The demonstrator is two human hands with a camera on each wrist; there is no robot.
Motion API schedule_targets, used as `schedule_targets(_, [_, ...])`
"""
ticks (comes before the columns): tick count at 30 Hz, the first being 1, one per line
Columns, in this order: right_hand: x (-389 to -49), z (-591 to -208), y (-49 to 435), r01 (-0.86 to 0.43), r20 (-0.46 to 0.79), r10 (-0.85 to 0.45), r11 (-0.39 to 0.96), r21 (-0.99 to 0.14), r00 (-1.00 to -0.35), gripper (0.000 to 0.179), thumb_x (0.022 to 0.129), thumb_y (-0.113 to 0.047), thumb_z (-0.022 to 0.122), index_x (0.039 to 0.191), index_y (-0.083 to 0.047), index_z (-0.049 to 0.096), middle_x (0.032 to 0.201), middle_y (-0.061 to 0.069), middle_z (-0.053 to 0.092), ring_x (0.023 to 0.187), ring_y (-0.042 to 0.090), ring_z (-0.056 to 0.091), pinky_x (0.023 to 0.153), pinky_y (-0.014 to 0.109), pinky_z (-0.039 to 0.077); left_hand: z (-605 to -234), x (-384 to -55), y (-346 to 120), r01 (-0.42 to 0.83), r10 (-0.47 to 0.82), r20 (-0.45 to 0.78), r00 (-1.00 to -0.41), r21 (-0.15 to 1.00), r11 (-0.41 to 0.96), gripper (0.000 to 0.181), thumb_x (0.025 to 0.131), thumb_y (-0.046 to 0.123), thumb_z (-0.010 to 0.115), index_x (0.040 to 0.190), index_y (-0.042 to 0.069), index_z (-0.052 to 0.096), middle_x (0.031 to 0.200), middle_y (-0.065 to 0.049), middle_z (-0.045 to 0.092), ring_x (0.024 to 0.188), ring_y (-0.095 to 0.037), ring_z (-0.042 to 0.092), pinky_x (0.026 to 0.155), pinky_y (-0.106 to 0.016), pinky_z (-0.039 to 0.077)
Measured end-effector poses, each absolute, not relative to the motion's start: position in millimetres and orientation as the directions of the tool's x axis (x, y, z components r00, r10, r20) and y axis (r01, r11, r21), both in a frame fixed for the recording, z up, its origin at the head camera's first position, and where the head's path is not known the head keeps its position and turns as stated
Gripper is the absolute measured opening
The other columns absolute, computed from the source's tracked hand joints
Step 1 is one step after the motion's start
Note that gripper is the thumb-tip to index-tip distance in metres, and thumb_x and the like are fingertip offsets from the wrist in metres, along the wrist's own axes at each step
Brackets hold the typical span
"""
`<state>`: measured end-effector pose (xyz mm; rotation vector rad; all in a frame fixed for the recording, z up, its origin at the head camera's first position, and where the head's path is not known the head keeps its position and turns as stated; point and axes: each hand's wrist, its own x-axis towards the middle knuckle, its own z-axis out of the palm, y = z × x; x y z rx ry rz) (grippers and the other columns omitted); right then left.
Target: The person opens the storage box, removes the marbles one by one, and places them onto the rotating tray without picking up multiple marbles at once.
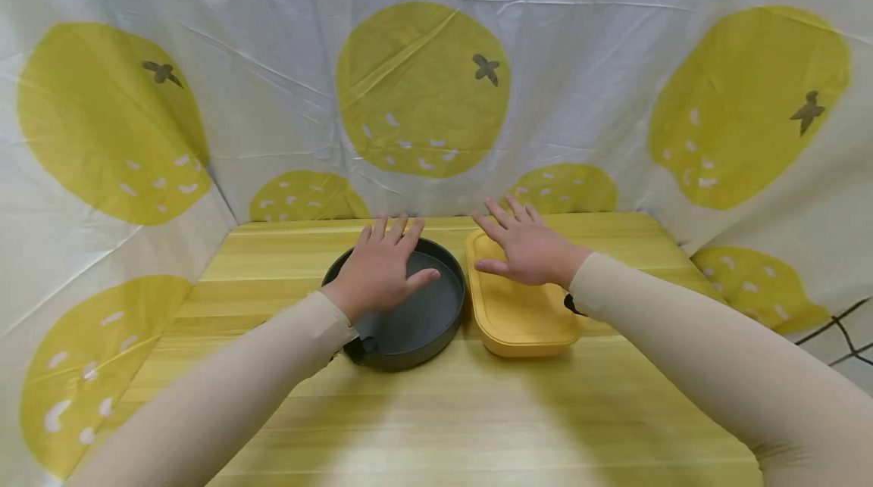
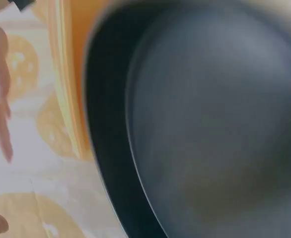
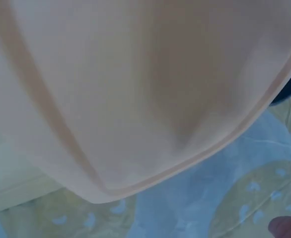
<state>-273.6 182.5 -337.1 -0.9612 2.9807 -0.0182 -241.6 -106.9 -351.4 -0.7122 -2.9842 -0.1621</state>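
Observation:
A round dark grey pan [image 1: 423, 313] with a low wall sits on the table, and its inside fills much of the left wrist view. Over its left part my left hand [image 1: 379, 267] hovers with fingers spread. Close beside the pan on the right is a yellow rectangular box [image 1: 521, 316] with a flat lid and rounded corners. My right hand [image 1: 528, 248] is spread above the far part of that box, palm down. Neither hand grips anything; whether the palms touch the things below cannot be told. The right wrist view shows the box lid [image 3: 135, 99] close up.
The wooden-patterned table [image 1: 436, 426] ends at a white cloth [image 1: 580, 78] with yellow fruit prints, which hangs behind it and along both sides. Dark crossed wires [image 1: 842, 335] show at the far right edge.

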Motion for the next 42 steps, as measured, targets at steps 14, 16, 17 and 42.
schedule_targets(14, [-236.0,-341.9,209.6,-0.642,-0.067,-0.643,0.766,-0.038,-0.763,0.090,0.101,-0.069,0.054,0.170,-0.019,0.023,0.176,0.014,0.021,0.159,0.053,0.020,0.124,0.069,0.024,-373.1,-171.9,-78.4,0.493,0.472,0.143,-0.870,0.270,0.827,0.090,0.101,0.062,0.060,0.166,0.007,0.031,0.171,-0.019,0.032,0.159,-0.048,0.024,0.129,-0.058,0.025])
schedule_targets(16, [-231.6,-343.1,209.9,-0.645,-0.085,-0.646,0.763,-0.049,-0.758,0.090,0.100,-0.069,0.055,0.170,-0.019,0.024,0.175,0.015,0.022,0.157,0.052,0.026,0.124,0.067,0.026,-379.1,-162.9,-73.9,0.520,0.493,0.166,-0.854,0.243,0.819,0.088,0.101,0.058,0.063,0.164,0.004,0.035,0.169,-0.020,0.036,0.158,-0.047,0.029,0.127,-0.058,0.030])
schedule_targets(17, [-229.6,-343.9,210.0,-0.647,-0.095,-0.648,0.761,-0.051,-0.756,0.091,0.100,-0.069,0.056,0.169,-0.019,0.025,0.175,0.015,0.024,0.156,0.051,0.029,0.124,0.066,0.028,-382.2,-158.7,-71.7,0.533,0.504,0.175,-0.846,0.224,0.816,0.086,0.101,0.056,0.065,0.163,0.003,0.037,0.168,-0.020,0.038,0.157,-0.046,0.032,0.126,-0.058,0.032])
schedule_targets(42, [-200.3,-361.4,203.4,-0.674,-0.148,-0.666,0.739,0.007,-0.731,0.094,0.088,-0.065,0.075,0.162,-0.015,0.043,0.158,0.013,0.054,0.129,0.043,0.062,0.105,0.055,0.054,-426.0,-141.9,-24.2,0.280,0.451,-0.098,-0.887,0.661,0.696,0.098,0.100,0.050,0.070,0.168,0.001,0.018,0.172,-0.019,0.030,0.156,-0.029,0.038,0.124,-0.048,0.037])
